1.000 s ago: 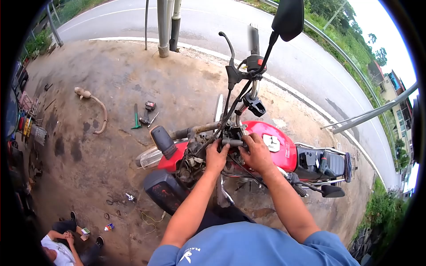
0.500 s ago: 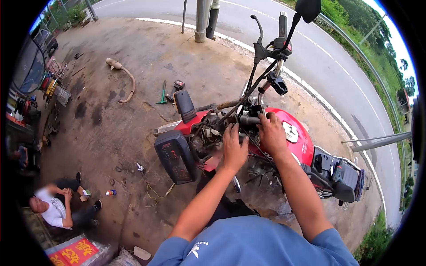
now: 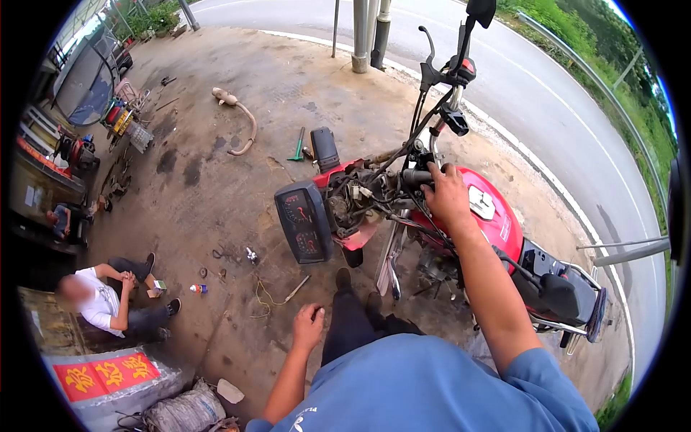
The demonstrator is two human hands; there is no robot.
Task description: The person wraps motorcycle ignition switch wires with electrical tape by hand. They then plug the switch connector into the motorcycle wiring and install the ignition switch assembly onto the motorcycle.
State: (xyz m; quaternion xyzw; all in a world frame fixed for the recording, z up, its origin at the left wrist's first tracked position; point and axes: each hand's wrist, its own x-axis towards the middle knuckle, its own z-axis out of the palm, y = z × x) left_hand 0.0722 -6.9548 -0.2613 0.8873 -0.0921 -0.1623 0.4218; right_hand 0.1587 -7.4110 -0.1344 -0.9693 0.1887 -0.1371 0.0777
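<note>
A red motorcycle stands before me with its front wiring bared. My right hand is at the steering head, its thumb and fingers closed about a dark cylindrical part beside the fuel tank. Low in front of my body, away from the bike, is my left hand with curled fingers; whether something small is in it I cannot make out. The instrument cluster hangs at the bike's front left, near exposed wires. Above them rises the handlebar with its lever and mirror.
On the ground lie an exhaust pipe, a green-handled hammer, a small bottle and a yellow wire. A person in a white shirt sits at the left. The road runs behind the bike.
My left hand has left the bike's steering area and come down toward my body. My right hand stays at the dark part. The view has shifted, showing more of the left side.
</note>
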